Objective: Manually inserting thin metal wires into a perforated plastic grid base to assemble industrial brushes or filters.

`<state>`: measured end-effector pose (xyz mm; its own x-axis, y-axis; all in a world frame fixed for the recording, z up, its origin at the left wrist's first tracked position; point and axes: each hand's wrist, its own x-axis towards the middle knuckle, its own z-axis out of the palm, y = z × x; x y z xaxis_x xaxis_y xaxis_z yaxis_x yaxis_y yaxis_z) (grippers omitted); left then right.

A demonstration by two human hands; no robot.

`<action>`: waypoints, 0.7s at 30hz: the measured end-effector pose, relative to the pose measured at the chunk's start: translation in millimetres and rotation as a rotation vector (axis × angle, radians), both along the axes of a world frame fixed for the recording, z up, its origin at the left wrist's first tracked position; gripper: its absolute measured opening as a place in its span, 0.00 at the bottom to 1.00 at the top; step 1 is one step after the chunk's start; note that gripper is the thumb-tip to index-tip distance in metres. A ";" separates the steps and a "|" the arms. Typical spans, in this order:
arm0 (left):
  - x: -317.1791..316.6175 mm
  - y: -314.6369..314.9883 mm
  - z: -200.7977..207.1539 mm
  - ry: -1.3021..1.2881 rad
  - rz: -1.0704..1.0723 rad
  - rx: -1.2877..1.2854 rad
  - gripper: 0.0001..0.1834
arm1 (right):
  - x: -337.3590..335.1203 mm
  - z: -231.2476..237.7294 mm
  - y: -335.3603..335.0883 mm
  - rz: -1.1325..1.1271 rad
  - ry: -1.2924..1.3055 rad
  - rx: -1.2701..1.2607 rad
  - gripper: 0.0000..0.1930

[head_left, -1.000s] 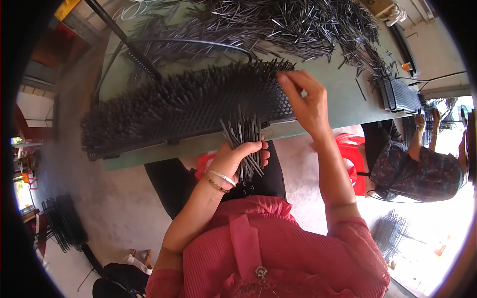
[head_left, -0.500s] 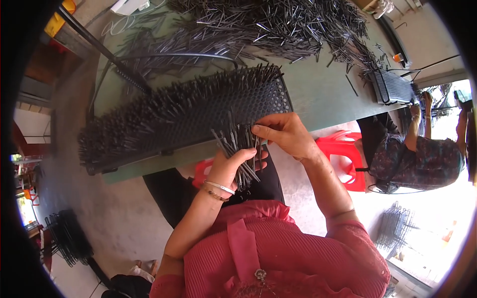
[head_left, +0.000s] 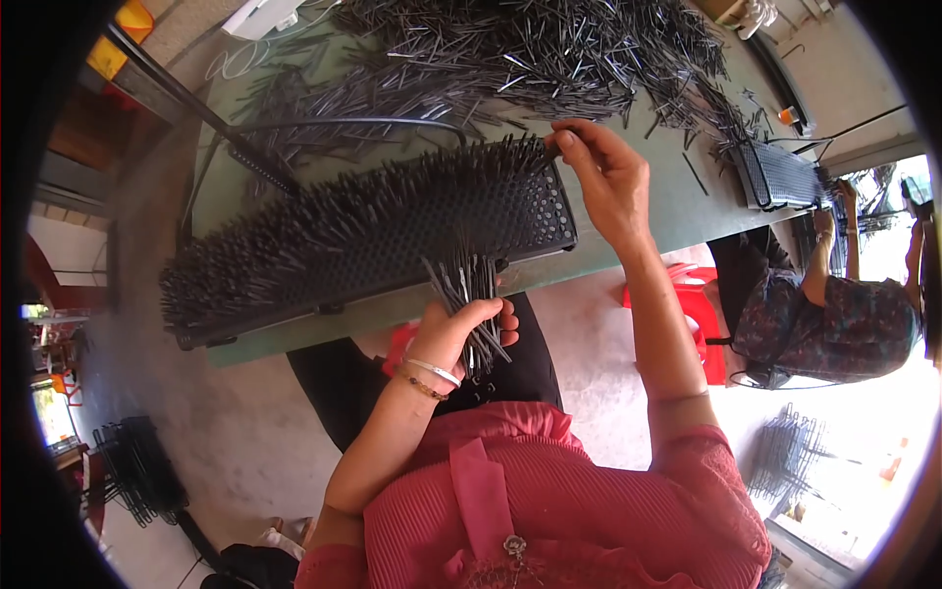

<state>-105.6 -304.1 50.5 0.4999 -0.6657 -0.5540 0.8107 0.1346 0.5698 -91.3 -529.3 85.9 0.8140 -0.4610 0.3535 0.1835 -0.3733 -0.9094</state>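
My left hand point(head_left: 473, 324) is closed around a bundle of thin black sticks point(head_left: 459, 280), in front of the table's near edge. In front of me lies a long dark tray full of round holes point(head_left: 538, 208). Many upright black sticks point(head_left: 324, 211) fill its far and left part, while the holes toward its near right side show bare. My right hand point(head_left: 613, 177) is at the tray's far right corner, thumb and forefinger pinched on a black stick point(head_left: 551, 147) beside the standing ones. The stick's lower end is hard to make out.
A big heap of loose black sticks point(head_left: 549, 59) covers the far part of the green table point(head_left: 653, 211). A black rod point(head_left: 196, 98) slants down to the tray at left. On the right, a co-worker point(head_left: 824, 319) handles another perforated tray point(head_left: 780, 177). Red stools point(head_left: 699, 309) stand nearby.
My right hand has gone from beside the bundle up and right to the tray's far corner, with a stick in its pinch. The left hand still holds the bundle.
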 end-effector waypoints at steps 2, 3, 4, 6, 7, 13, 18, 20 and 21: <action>-0.2 1.3 -2.0 -0.008 -0.011 0.016 0.16 | 7.1 -6.6 -6.6 0.019 0.019 -0.051 0.10; 0.3 2.3 -2.6 -0.013 -0.024 0.031 0.19 | 10.9 -10.7 -8.4 0.022 0.038 -0.096 0.10; 1.0 3.4 -1.8 -0.014 -0.024 0.031 0.19 | 12.6 -13.6 -9.5 0.024 0.058 -0.142 0.09; 2.5 5.3 1.0 0.006 -0.065 0.012 0.18 | 13.3 -16.0 -9.9 0.015 0.052 -0.166 0.09; 2.9 5.1 1.3 0.006 -0.065 0.012 0.18 | 13.9 -16.2 -9.4 0.005 0.047 -0.189 0.09; 4.6 6.3 -3.8 0.024 -0.084 0.037 0.18 | 19.6 -16.0 -5.2 0.039 0.032 -0.181 0.08; 4.9 7.2 3.6 -0.013 -0.069 0.031 0.13 | 19.8 -13.9 0.2 0.051 0.002 -0.275 0.08; 4.9 8.1 2.4 -0.005 -0.068 0.036 0.13 | 19.6 -14.6 1.3 0.054 -0.038 -0.367 0.08; 5.2 8.3 1.9 0.003 -0.068 0.041 0.13 | 19.1 -14.3 2.4 0.011 -0.031 -0.316 0.08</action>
